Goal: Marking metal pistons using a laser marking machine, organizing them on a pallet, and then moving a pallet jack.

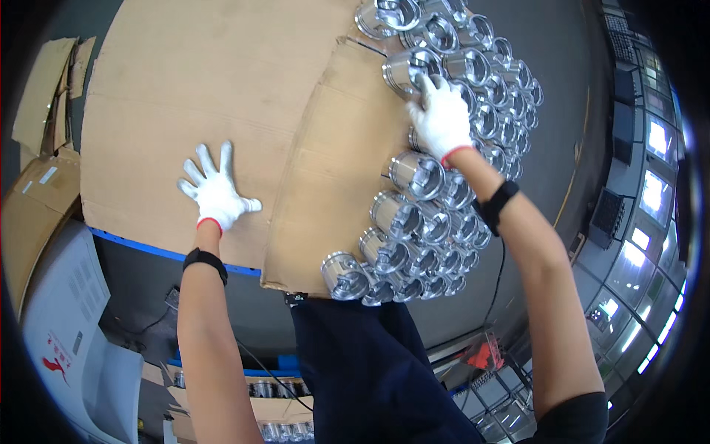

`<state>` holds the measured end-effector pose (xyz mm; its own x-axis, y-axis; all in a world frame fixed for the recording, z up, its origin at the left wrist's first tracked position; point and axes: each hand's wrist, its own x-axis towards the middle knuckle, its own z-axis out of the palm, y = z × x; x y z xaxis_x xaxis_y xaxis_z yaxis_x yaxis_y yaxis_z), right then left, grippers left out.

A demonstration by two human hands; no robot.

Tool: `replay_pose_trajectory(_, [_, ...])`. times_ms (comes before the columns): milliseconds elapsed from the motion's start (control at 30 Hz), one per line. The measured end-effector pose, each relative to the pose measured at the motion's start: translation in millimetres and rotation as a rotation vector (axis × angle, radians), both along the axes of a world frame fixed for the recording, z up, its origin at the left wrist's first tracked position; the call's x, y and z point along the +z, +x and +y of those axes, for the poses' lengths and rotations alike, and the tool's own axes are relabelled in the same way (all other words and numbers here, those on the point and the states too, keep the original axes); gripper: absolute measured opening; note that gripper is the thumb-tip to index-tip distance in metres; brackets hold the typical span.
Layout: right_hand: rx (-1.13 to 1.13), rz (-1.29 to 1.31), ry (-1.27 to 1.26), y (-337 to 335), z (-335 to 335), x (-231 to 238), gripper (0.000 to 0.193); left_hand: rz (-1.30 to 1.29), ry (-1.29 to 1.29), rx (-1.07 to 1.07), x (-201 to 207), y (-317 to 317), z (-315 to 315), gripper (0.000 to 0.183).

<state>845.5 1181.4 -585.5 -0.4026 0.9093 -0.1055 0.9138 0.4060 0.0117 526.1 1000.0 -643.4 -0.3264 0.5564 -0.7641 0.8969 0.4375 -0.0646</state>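
Note:
Many shiny metal pistons lie on their sides in packed rows on the right, their hollow ends facing right. My right hand [442, 118], in a white glove with a red cuff, reaches into these rows. Its fingertips hook over the open rim of a piston [403, 69] at the left edge of the group, the thumb bent below. The palm hides some pistons under it. My left hand [216, 189], gloved alike, rests with fingers spread on the brown cardboard sheet [185, 96] and holds nothing. Nearer to me, another piston [344, 275] sits at the front corner.
A second cardboard strip [333, 163] overlaps the sheet beside the pistons. A blue edge [174, 254] runs along the front. Cardboard boxes [37, 192] and a white machine housing [66, 318] stand at the left. Below, more pistons [270, 388] fill a lower shelf.

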Motion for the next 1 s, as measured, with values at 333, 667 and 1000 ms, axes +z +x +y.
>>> replay_pose_trajectory(333, [0.243,0.291,-0.7,-7.3,-344.8,36.5,0.045,0.027,0.13,-0.042,-29.7,24.5,-95.3,0.116])
replay_pose_trajectory(667, [-0.02,0.348,-0.74,-26.5,-332.7,2.5,0.024,0.0,0.215,-0.021,-34.3,22.5,-112.7,0.109])
replay_pose_trajectory(1000, [0.138,0.491,-0.389,-32.2,-145.9,1.6,0.014,-0.057,0.15,0.003,-24.1,20.6,-109.6,0.106])
